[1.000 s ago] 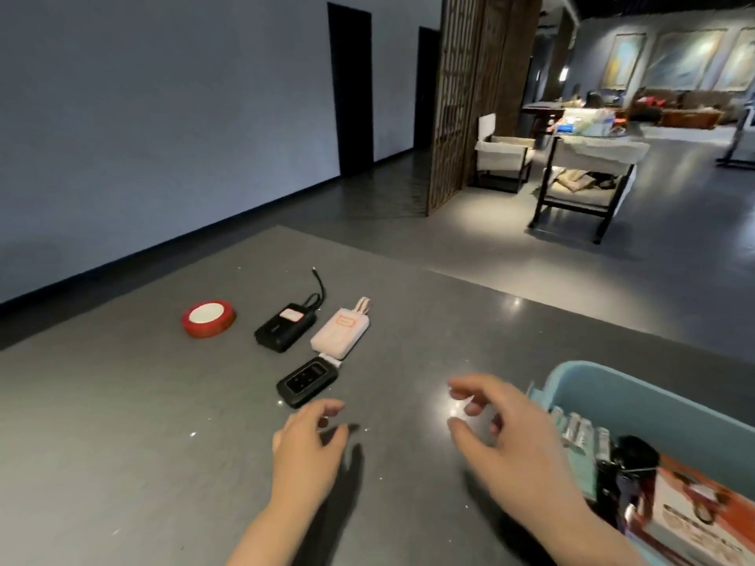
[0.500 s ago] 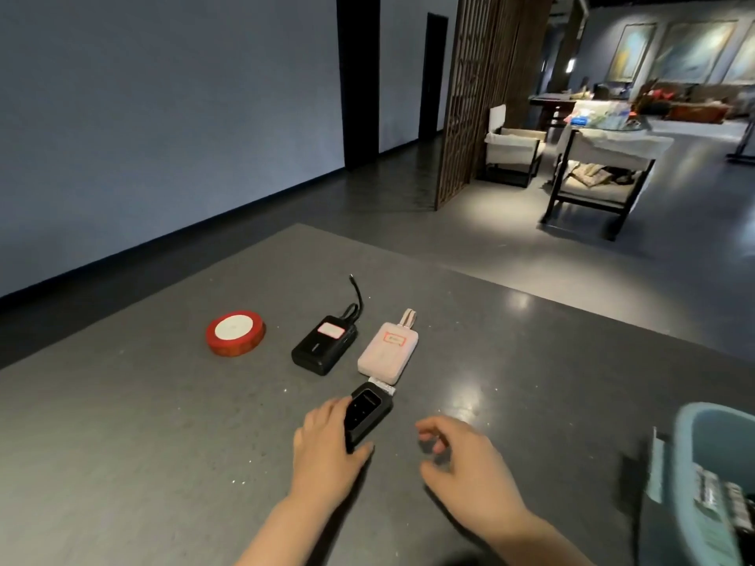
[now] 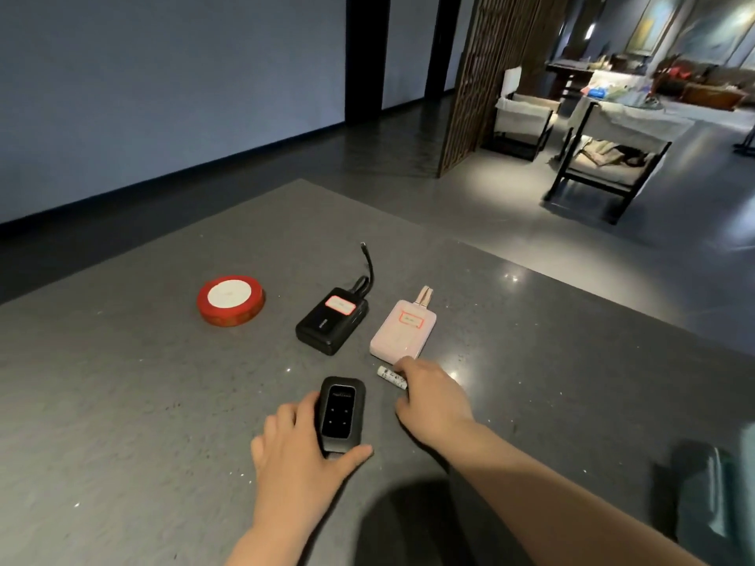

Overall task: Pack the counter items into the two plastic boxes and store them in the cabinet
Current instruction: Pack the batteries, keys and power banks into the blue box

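L hand (image 3: 300, 451) grips glossy black rounded device (image 3: 341, 414); R hand (image 3: 435, 396) pinches white cylinder (image 3: 391, 377).

Red tape roll (image 3: 231, 301), white-faced; black power bank (image 3: 331, 320); pink power bank (image 3: 403, 329); speckled grey counter (image 3: 122, 402).

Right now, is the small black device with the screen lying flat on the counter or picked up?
Cannot tell. The left hand grips the small black device, screen up; contact with the counter underneath is hidden.
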The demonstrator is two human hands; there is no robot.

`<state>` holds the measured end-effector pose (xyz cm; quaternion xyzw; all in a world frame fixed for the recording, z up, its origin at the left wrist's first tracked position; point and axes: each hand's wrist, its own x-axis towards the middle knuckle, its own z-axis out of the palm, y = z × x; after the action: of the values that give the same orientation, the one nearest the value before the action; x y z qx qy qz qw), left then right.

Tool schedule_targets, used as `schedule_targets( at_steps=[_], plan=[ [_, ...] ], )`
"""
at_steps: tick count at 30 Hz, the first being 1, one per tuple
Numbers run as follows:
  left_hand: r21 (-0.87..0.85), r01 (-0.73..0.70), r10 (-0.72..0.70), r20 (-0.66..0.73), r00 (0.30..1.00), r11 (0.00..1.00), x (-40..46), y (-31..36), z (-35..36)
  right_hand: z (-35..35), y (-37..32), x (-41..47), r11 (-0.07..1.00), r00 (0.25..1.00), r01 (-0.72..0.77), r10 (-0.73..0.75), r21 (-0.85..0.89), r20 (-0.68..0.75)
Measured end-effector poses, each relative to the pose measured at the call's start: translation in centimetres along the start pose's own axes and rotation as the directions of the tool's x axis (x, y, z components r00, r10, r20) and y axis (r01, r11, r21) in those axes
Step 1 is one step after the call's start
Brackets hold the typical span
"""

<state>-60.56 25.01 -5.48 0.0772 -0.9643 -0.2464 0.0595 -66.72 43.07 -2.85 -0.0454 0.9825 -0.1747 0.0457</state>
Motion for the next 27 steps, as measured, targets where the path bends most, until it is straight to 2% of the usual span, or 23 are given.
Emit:
schedule_targets(
  at_steps=[4,8,12,14,20,24,27],
  plan=[
    [-0.034,-0.115,0.119,0.155,0.981,0.993,1.8,-0.1,-1.3,0.2,-0.3,0.5,0.998,0.998,0.056,-0.056,0.006,0.0],
    [-0.018,-0.261,0.244,0.426,0.871,0.965,4.9,0.2,-2.5,-0.1,-0.5,1.6,0.987,0.983,0.141,-0.13,-0.076,0.133],
    [0.011,-0.329,0.273,0.53,0.803,0.944,6.4,0.2,-2.3,0.0,-1.2,2.5,0.979,0.971,0.184,-0.167,-0.087,0.171],
    [0.001,-0.34,0.288,0.529,0.798,0.94,6.6,-0.1,-2.1,0.2,-1.5,2.8,0.975,0.969,0.196,-0.176,-0.105,0.176],
    [-0.08,-0.261,0.269,0.441,0.856,0.962,5.5,-0.2,-2.1,-0.3,-1.5,1.8,0.989,0.984,0.133,-0.123,-0.068,0.131],
    [-0.122,-0.189,0.222,0.386,0.895,0.974,3.6,1.1,-2.8,-2.7,-0.4,-2.5,0.99,1.0,0.027,-0.027,0.136,-0.003],
    [-0.252,-0.178,0.25,0.29,0.924,0.951,1.2,4.2,-3.5,-6.0,1.1,-7.9,0.96,0.989,0.011,0.03,0.278,-0.142]
  ],
)
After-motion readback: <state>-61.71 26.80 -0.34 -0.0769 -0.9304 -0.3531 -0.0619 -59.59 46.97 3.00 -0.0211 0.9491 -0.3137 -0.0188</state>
